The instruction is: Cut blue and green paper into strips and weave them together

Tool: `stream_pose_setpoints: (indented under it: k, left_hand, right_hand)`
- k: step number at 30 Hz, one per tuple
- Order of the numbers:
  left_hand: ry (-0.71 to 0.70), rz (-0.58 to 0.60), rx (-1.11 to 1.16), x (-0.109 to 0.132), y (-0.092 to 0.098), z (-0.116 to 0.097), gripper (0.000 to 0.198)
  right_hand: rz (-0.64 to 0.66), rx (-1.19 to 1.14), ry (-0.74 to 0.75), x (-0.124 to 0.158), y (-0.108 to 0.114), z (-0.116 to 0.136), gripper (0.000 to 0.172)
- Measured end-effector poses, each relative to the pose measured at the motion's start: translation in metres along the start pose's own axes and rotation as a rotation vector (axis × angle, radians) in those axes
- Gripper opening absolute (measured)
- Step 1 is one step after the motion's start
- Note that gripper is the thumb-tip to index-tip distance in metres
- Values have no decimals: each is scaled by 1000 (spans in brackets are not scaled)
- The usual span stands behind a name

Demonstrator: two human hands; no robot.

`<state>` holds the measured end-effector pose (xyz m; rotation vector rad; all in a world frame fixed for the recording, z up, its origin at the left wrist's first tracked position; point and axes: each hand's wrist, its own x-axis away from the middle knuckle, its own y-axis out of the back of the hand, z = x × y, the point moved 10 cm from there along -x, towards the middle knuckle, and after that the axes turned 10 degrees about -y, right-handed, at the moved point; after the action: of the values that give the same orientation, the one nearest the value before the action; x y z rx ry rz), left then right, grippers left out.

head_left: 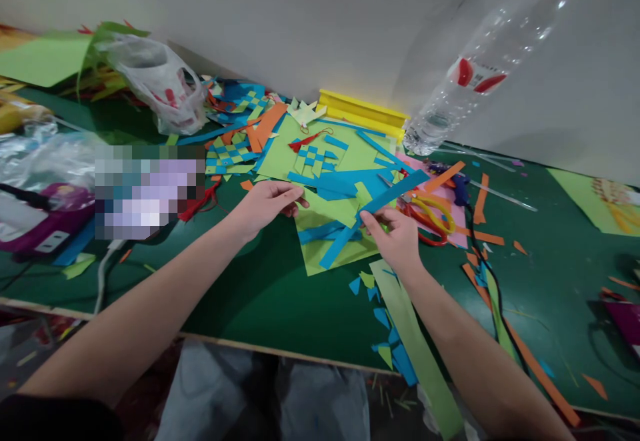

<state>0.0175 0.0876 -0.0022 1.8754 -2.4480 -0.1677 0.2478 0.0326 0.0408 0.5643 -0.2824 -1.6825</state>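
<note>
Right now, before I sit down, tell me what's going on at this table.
A person is handling coloured paper at a green table. The right hand pinches a blue paper strip. The left hand is raised by the light green paper; whether it grips any is hard to tell. Scissors with yellow and red handles lie beyond the right hand, and a woven blue-and-green piece lies on the green sheet farther back.

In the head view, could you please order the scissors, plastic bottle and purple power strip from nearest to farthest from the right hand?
1. Scissors, immediately right of the right hand.
2. Plastic bottle, farther back on the right.
3. Purple power strip, at the far left.
</note>
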Motion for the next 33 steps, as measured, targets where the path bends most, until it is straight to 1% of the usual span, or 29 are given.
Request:
stream_pose_setpoints:
  k: [8, 13, 18, 26, 33]
  left_hand:
    - [-50, -39, -124, 2, 4, -11, 29]
    - [-74, -17, -194, 3, 1, -16, 28]
    - [-65, -34, -193, 3, 3, -15, 26]
    - [-59, 22, -133, 4, -3, -14, 29]
    - [-26, 144, -77, 6, -18, -8, 32]
  right_hand:
    - [-10, 17, 28, 1, 0, 3, 34]
    - [-8, 27, 25, 1, 0, 0, 33]
    - [-13, 39, 38, 1, 0, 1, 33]
    - [-20, 38, 36, 2, 1, 1, 33]
    - [-45, 52, 33, 2, 2, 0, 34]
